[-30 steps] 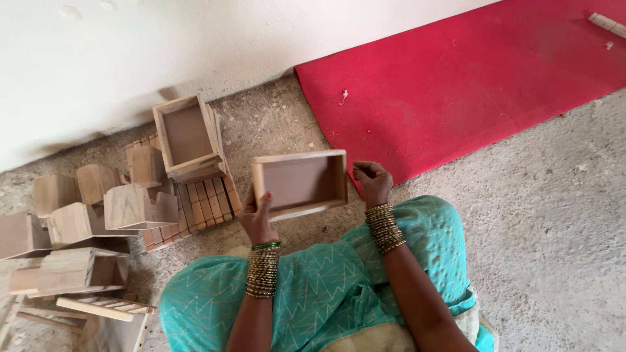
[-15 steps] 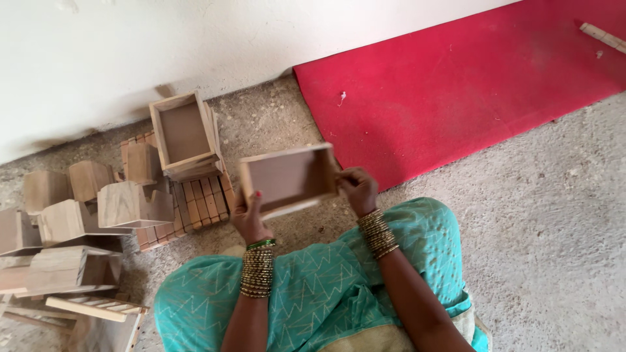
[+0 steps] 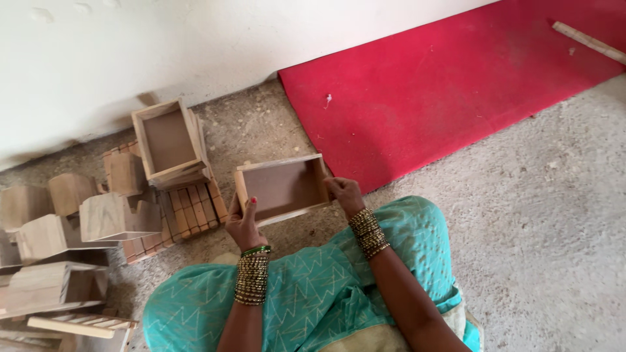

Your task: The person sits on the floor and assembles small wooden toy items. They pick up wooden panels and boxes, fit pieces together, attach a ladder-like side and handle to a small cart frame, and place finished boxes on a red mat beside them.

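I hold a shallow open wooden box [image 3: 283, 188] in front of my knees, tilted so its brown inside faces me. My left hand [image 3: 244, 225] grips its near left corner. My right hand [image 3: 344, 194] grips its right end. Both wrists carry stacks of gold bangles. My lap is covered in teal patterned cloth [image 3: 313, 293].
A second open wooden box [image 3: 168, 140] rests on a slatted wooden piece [image 3: 189, 208] to the left. Several wooden blocks and boxes [image 3: 59, 241] lie piled at far left. A red carpet [image 3: 443, 85] lies ahead right with a wooden stick [image 3: 590, 42]. A white wall runs behind.
The box has been lifted slightly off the floor and tilted towards me, with both hands shifting their grip on its ends. The view has shifted a little.
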